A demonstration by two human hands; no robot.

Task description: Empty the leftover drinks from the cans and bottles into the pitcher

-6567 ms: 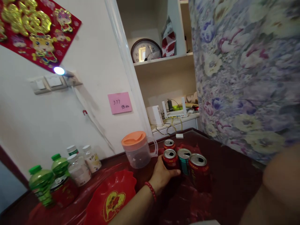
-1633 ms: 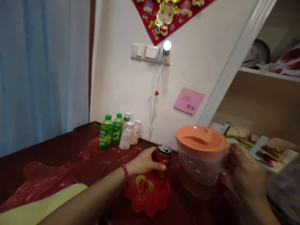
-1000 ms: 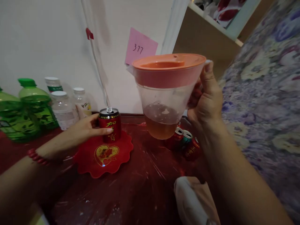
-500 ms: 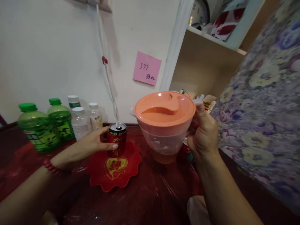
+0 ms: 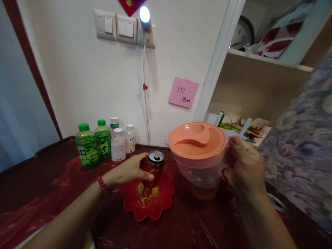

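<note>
My left hand (image 5: 127,171), with a red bead bracelet at the wrist, grips a red drink can (image 5: 153,167) that stands slightly tilted on a red scalloped dish (image 5: 149,202). The can's tab is up. My right hand (image 5: 243,167) holds the handle of a clear plastic jug (image 5: 199,171) with an orange lid (image 5: 197,140). A little amber liquid lies in the jug's bottom. The jug sits low, just right of the can, close to the dark red table (image 5: 38,176).
Two green bottles (image 5: 93,143) and several small white-capped bottles (image 5: 120,141) stand against the wall at the back left. A pink note (image 5: 183,92), switches and a lit plug (image 5: 145,15) hang on the wall. Flowered cloth (image 5: 303,152) fills the right; cluttered shelves behind.
The jug has come down from its raised position to near the table, beside the can. My left hand stays on the can, which now leans a little. The view has pulled back and left.
</note>
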